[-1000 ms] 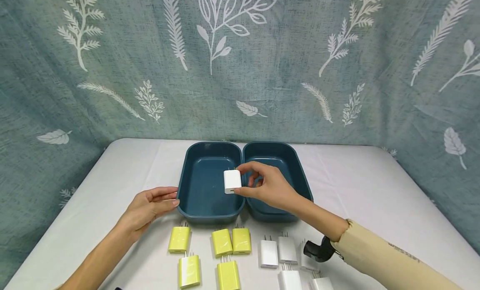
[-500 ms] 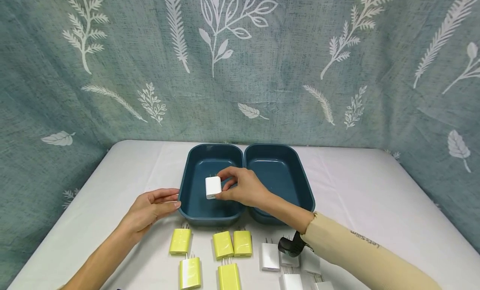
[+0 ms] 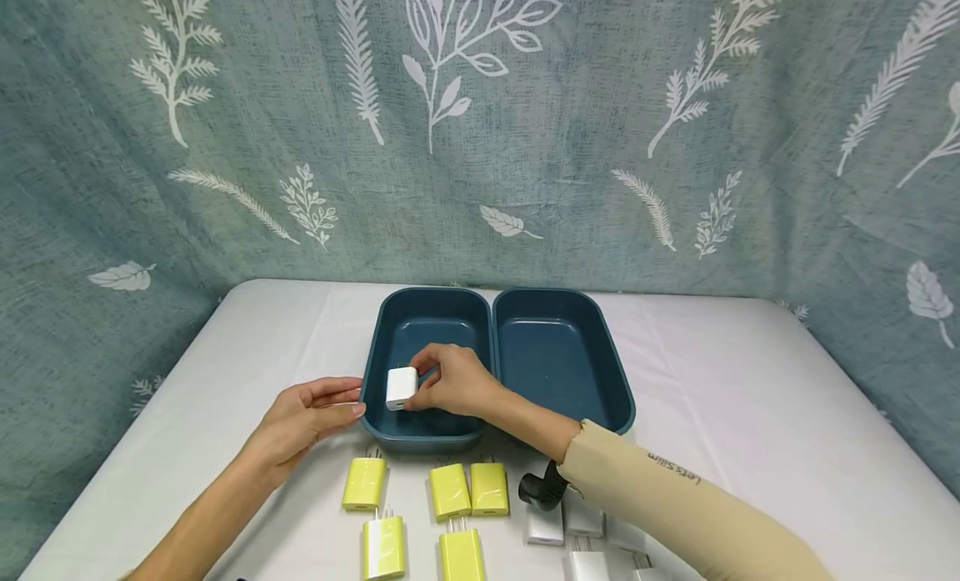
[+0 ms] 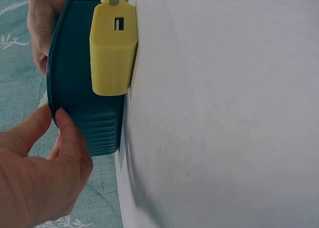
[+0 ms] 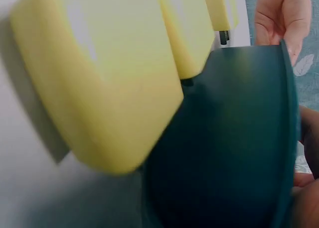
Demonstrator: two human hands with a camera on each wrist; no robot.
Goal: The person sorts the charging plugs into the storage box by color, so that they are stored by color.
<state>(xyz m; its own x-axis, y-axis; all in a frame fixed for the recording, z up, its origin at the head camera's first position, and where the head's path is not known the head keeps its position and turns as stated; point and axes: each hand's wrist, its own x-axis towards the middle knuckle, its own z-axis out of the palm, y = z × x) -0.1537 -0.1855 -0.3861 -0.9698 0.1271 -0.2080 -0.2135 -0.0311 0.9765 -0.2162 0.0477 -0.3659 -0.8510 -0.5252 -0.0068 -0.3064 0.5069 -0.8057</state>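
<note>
My right hand (image 3: 459, 383) is over the left dark blue tray (image 3: 423, 442), pinching a white charger plug (image 3: 401, 388) between thumb and fingers. The charger's prongs point away toward the back, and it is low within the tray's outline, near the left wall. At that tray's left side, my left hand (image 3: 300, 424) pinches the rim; the left wrist view shows the thumb and a fingertip meeting at the rim of the tray (image 4: 75, 58). In the right wrist view the tray wall (image 5: 234, 133) hides most of the right hand.
A second dark blue tray (image 3: 555, 356) stands against the first on the right. Several yellow chargers (image 3: 365, 484) lie in front of the left tray. Several white chargers (image 3: 587, 564) lie front right, partly hidden by the right sleeve (image 3: 675, 502) and a black wrist camera (image 3: 543, 486).
My right hand has carried the white charger leftward and lower, from the trays' shared edge into the left tray's area. My left hand has stayed at the rim.
</note>
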